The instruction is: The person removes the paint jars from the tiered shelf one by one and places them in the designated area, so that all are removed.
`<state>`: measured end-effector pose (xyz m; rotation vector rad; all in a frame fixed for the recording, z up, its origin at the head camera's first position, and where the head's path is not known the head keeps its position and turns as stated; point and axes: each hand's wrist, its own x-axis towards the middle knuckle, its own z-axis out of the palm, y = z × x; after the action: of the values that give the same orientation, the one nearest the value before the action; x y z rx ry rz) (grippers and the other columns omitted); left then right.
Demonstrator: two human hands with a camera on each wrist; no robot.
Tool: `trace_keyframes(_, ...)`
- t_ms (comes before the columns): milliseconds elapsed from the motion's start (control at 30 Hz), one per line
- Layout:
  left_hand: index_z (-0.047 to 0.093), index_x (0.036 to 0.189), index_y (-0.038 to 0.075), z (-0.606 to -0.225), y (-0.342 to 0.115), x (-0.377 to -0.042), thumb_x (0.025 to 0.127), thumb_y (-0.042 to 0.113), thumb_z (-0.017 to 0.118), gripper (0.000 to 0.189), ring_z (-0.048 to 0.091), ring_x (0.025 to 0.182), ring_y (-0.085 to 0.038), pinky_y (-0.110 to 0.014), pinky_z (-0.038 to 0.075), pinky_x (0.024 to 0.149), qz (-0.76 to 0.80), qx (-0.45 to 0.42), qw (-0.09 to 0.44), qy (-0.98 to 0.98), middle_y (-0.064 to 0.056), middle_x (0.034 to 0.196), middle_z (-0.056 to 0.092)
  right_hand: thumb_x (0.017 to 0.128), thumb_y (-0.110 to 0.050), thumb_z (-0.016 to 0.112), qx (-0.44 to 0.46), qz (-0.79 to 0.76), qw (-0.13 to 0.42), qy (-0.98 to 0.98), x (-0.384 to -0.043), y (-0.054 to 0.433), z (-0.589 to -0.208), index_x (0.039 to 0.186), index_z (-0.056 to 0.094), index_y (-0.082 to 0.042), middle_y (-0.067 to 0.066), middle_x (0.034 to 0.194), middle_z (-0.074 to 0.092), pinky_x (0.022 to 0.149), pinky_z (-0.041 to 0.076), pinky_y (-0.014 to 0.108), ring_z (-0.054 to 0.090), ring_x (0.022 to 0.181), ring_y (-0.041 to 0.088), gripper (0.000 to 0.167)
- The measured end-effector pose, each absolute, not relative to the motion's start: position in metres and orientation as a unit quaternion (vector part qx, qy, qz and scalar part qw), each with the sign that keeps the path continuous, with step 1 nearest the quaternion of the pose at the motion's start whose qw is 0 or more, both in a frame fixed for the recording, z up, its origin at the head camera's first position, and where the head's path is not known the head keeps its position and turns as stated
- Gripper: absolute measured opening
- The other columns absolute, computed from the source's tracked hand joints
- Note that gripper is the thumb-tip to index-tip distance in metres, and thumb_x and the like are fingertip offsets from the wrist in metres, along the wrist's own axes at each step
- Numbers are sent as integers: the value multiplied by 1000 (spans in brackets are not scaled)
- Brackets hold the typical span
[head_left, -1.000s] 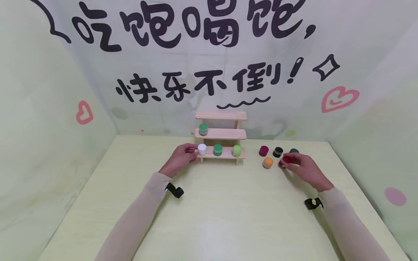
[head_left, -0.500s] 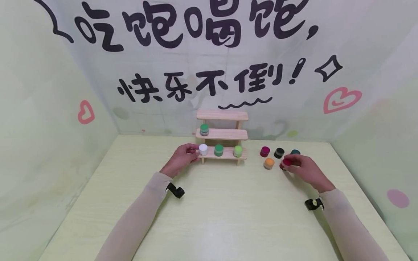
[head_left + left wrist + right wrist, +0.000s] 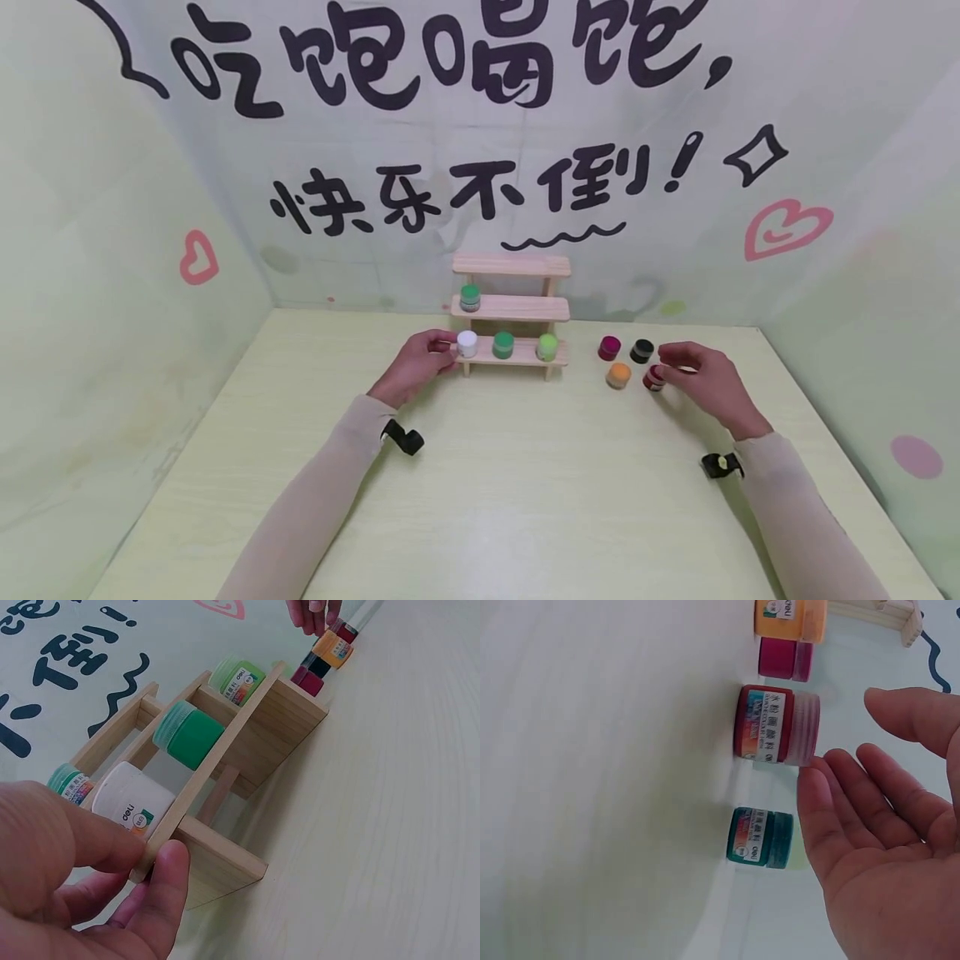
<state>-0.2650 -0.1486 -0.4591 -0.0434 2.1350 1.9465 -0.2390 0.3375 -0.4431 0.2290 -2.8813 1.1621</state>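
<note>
My left hand pinches the left end of the lowest board of a three-step wooden display shelf, thumb and finger on its two faces in the left wrist view. Right above those fingers stands a white paint jar. My right hand holds nothing; its thumb and fingers are apart beside a red paint jar standing on the table. A teal paint jar shows near the fingers in the right wrist view, but the hand hides it from the head camera.
A green jar and a light green jar share the lowest board; another green jar sits on the middle one. On the table, magenta, black and orange jars stand right of the shelf. A printed cloth hangs behind.
My right hand has let go of the red jar, its fingers spreading and shifting slightly right and back over the teal jar. The left hand stays at the shelf.
</note>
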Motion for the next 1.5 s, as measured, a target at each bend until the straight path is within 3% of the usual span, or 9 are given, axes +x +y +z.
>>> trace_keyframes(100,60,140,1,-460,-151,-264,104,2,64,36,66,106,-21,-27,63,94,669,-21,123,733,-17,126,62,103,-34,70,77,382,34,-920,-241,331,-440,138,66,-5,21,130,72,79,51,6,69,119,38,45)
trace_keyframes(300,60,139,2,-459,-153,-262,104,2,63,36,64,108,-21,-29,63,97,662,-28,118,740,-16,126,61,103,-35,70,81,381,46,-920,-247,316,-433,136,68,-6,17,126,74,78,53,9,69,101,8,44)
trace_keyframes(467,59,141,1,-457,-152,-261,104,2,63,36,65,107,-21,-31,62,98,660,-29,112,742,-17,126,61,103,-37,71,93,390,47,-915,-249,303,-422,135,69,-7,16,125,74,75,55,14,71,95,12,44)
trace_keyframes(733,59,142,0,-461,-149,-263,105,2,62,37,65,105,-19,-31,63,97,665,-33,104,739,-18,127,63,102,-31,72,126,431,48,-892,-255,276,-408,130,71,-7,17,126,74,87,51,2,67,99,-1,37)
trace_keyframes(833,59,141,0,-463,-148,-263,105,3,62,36,66,105,-19,-28,63,94,665,-35,100,739,-18,128,64,101,-31,73,126,443,40,-887,-258,263,-407,131,71,-9,16,127,74,87,52,4,69,101,3,37)
trace_keyframes(1033,60,139,1,-465,-147,-263,105,4,62,34,65,105,-20,-32,63,97,670,-36,98,735,-17,126,62,102,-30,73,132,466,16,-875,-263,238,-407,133,69,-6,19,128,72,87,63,19,75,106,27,40)
trace_keyframes(1133,60,139,1,-465,-145,-261,105,3,62,34,64,106,-21,-35,62,101,671,-37,97,734,-17,126,62,102,-29,73,136,469,13,-872,-265,227,-407,132,70,-5,19,128,71,86,63,20,73,110,29,39)
trace_keyframes(1300,61,138,2,-464,-142,-260,103,4,64,35,64,108,-21,-37,61,103,668,-39,92,738,-17,127,62,101,-25,74,150,470,29,-869,-268,211,-404,130,71,-5,19,130,71,86,55,11,69,116,29,35)
trace_keyframes(1500,62,136,1,-463,-138,-259,101,1,65,35,63,107,-22,-32,63,98,672,-43,81,735,-17,124,61,100,-19,75,166,482,40,-859,-271,189,-397,128,71,-5,15,127,72,87,58,17,69,114,28,32)
